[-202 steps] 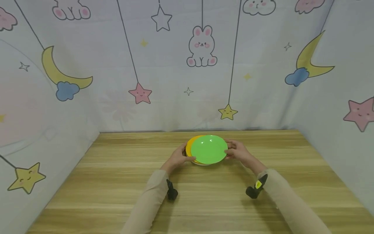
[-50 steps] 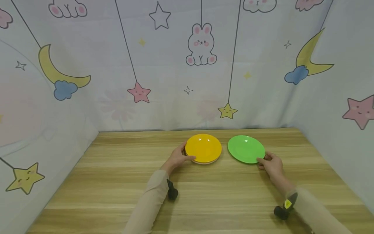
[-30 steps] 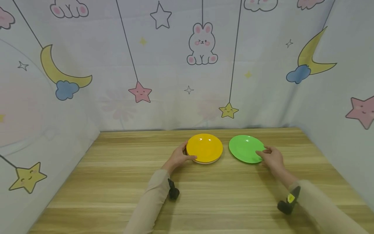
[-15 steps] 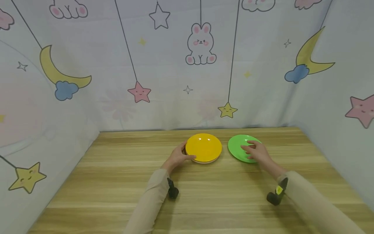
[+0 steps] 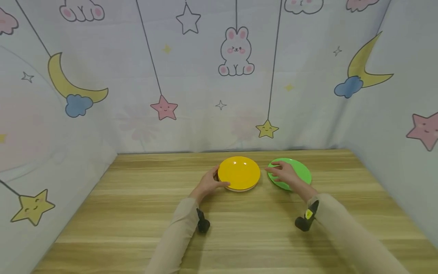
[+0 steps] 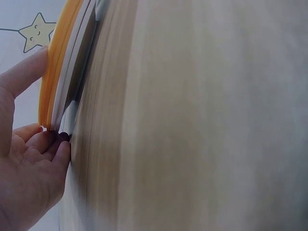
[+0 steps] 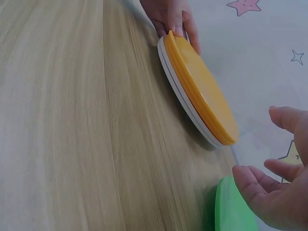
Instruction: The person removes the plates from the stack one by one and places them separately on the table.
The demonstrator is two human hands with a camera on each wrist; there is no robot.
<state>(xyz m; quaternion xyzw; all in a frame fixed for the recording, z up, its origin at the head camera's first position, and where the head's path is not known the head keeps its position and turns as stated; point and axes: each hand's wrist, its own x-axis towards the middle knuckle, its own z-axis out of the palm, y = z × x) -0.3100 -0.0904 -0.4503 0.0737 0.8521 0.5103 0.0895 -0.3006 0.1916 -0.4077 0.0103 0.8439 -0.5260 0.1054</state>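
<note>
My left hand [image 5: 207,184] grips the left rim of a stack of plates, thumb on top and fingers around the edge and underneath. An orange-yellow plate [image 5: 238,173] tops the stack. Below the orange layers, white plates [image 7: 185,103] show at the edge in the right wrist view. To the right, a round green plate [image 5: 302,172] lies on the table. Over its left part hovers my right hand [image 5: 285,176], fingers spread and holding nothing, fingertips pointing at the stack's right rim. In the right wrist view, a gap shows between thumb and fingers.
The wooden table [image 5: 239,236] reaches back to a printed cloth wall [image 5: 198,76] right behind the plates. Cloth side walls stand at left and right. A small black camera [image 5: 203,225] sits on the left wrist, another camera [image 5: 303,222] on the right.
The green plate went from atop the stack to the table at its right. My right hand has since released it and moved left across it. My left hand has stayed on the stack.
</note>
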